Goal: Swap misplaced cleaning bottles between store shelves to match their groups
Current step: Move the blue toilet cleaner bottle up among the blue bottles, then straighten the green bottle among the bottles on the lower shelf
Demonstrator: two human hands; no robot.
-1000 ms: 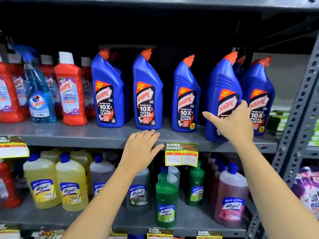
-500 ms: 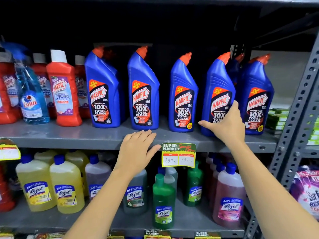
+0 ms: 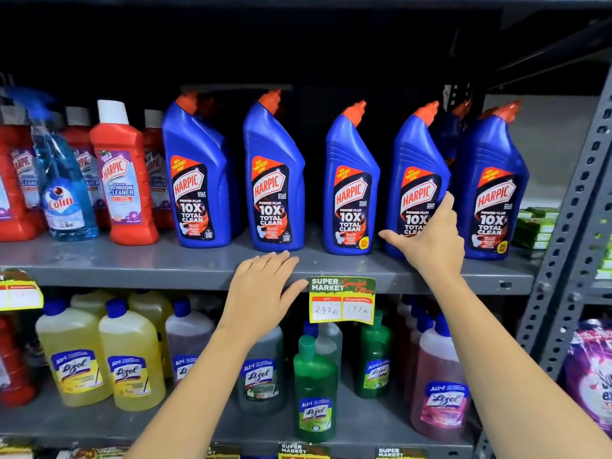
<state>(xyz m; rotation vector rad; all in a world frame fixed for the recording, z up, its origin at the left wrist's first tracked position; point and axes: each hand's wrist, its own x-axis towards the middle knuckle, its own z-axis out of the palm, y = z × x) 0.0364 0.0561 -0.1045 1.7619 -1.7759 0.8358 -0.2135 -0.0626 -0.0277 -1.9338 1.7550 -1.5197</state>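
Several blue Harpic bottles with orange caps stand in a row on the grey middle shelf (image 3: 132,263). My right hand (image 3: 430,240) grips the lower front of the fourth blue Harpic bottle (image 3: 414,154), thumb to its left and fingers round its right side; the bottle stands upright on the shelf. My left hand (image 3: 265,286) lies flat and open on the shelf's front edge, holding nothing. At the far left a light-blue Colin spray bottle (image 3: 63,193) stands among red Harpic bathroom cleaner bottles (image 3: 122,180).
A price tag (image 3: 341,299) hangs from the shelf edge between my hands. Below stand Lizol bottles: yellow (image 3: 129,356), green (image 3: 314,392), pink (image 3: 440,385). A perforated steel post (image 3: 569,226) bounds the right side, with green packs (image 3: 533,226) and a purple pouch (image 3: 592,376) beyond.
The fourth blue bottle, tilted forward in my right hand a second ago, has gone back and now stands upright in the row. My left hand stayed on the shelf edge.
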